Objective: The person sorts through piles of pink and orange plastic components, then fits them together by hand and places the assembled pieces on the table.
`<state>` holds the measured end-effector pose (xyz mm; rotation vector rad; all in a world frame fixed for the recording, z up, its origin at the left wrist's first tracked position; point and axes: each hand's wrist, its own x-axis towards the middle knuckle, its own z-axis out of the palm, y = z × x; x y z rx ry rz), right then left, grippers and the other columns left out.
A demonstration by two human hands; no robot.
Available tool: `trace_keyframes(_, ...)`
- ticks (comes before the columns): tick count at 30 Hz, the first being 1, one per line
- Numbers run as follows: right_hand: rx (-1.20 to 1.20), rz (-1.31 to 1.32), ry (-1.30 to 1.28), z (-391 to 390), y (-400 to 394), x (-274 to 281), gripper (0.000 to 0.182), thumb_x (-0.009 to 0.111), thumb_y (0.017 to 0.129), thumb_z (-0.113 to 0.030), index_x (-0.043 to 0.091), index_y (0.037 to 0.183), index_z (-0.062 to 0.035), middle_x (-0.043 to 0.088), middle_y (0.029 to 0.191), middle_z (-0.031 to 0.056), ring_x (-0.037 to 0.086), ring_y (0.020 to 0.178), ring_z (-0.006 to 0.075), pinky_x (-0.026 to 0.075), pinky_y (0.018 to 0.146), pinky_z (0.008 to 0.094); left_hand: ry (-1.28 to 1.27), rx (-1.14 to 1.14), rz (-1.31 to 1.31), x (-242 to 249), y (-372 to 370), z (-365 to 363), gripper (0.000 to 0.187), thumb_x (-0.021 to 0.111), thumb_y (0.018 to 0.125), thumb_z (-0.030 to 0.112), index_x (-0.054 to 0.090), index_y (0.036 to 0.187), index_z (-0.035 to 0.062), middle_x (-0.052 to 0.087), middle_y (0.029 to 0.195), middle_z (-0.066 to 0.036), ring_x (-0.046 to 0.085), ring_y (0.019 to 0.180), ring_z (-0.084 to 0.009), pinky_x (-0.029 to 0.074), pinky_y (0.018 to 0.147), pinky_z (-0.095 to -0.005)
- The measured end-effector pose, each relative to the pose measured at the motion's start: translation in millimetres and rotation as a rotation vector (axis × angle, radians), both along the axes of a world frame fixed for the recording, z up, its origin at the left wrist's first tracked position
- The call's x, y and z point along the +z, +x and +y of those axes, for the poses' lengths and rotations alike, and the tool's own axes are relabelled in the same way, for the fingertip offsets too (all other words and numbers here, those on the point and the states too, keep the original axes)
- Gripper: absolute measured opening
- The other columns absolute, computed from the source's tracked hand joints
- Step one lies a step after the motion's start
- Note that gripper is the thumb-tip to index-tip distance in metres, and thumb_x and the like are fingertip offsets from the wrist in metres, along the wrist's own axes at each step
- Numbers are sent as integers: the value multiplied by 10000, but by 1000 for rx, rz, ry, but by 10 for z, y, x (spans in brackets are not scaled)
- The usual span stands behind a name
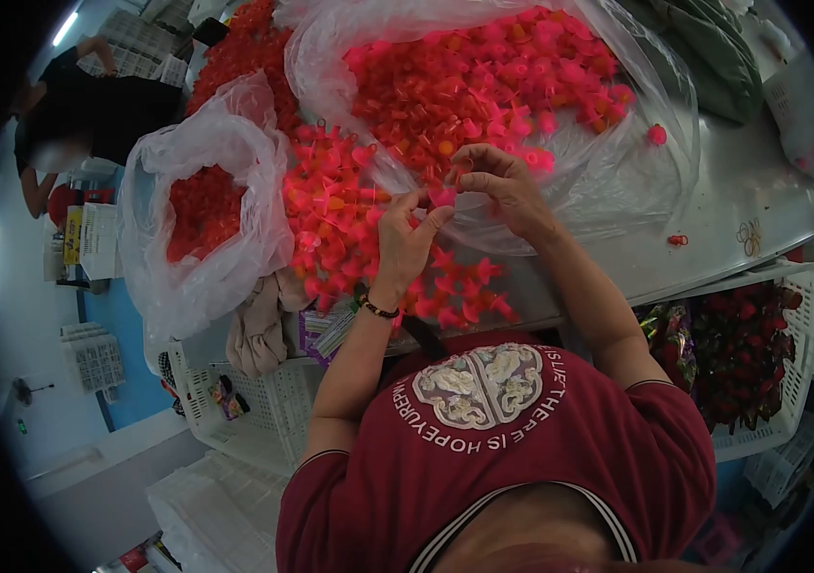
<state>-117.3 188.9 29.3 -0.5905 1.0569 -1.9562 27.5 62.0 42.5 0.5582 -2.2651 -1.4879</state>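
Observation:
My left hand (pixel 407 239), with a dark beaded bracelet at the wrist, pinches a small pink plastic piece (pixel 441 196) between thumb and fingertips. Close beside it, my right hand (pixel 510 191) is closed at the fingertips around a small red part (pixel 461 170), partly hidden by the fingers. Beneath and left of my hands lies a loose heap of pink star-shaped pieces (pixel 331 205), some with orange centres. Behind them, a large clear plastic bag (pixel 598 196) lies open, filled with red and pink pieces (pixel 483 72).
A second clear bag (pixel 144 215) of red parts stands at the left. One red piece (pixel 677 240) and some rubber bands (pixel 749 237) lie on the metal table (pixel 713 191). White crates (pixel 808 334) flank me below the table edge. Another person (pixel 92 115) is at far left.

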Motion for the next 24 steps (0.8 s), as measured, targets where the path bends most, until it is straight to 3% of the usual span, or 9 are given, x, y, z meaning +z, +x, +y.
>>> trace_keyframes(2, -8, 72, -46, 3, 25, 35, 274, 655, 848, -5, 621, 1119, -27, 653, 1010, 60, 621, 969, 151, 495, 868, 292, 18, 4, 11, -18, -8, -1, 434, 762, 802, 264, 640, 1080, -46, 629, 978, -128, 580, 869, -170, 464, 777, -309)
trace_keyframes(7, -10, 158, -63, -17, 70, 11, 272, 626, 878, -29, 592, 1148, -34, 661, 1030, 85, 614, 985, 154, 492, 878, 289, 540, -13, 100, 154, -41, 100, 305, 730, 861, 218, 653, 1022, -29, 655, 873, -33, 590, 794, -99, 462, 772, -240)
trace_keyframes(10, -13, 173, -63, -31, 82, 2, 264, 624, 881, -30, 589, 1142, -35, 661, 1034, 79, 609, 989, 143, 494, 876, 284, 575, -15, 96, 103, -19, 71, 297, 694, 892, 211, 649, 1065, -27, 676, 951, -39, 614, 847, -107, 486, 810, -250)
trace_keyframes(16, -57, 215, -54, -46, 174, 17, 244, 592, 885, 9, 587, 1128, -22, 646, 1053, 62, 596, 989, 123, 487, 877, 276, 722, 47, 69, 104, -4, 92, 223, 690, 893, 186, 646, 993, -9, 648, 852, -18, 610, 784, -97, 478, 749, -235)
trace_keyframes(24, -26, 316, -6, -25, 161, 1, 245, 568, 891, 14, 590, 1134, -7, 639, 1062, 53, 584, 991, 117, 467, 892, 267, 700, 9, 84, 56, -2, 37, 199, 671, 900, 161, 631, 1006, -3, 649, 885, -28, 622, 793, -112, 494, 759, -248)
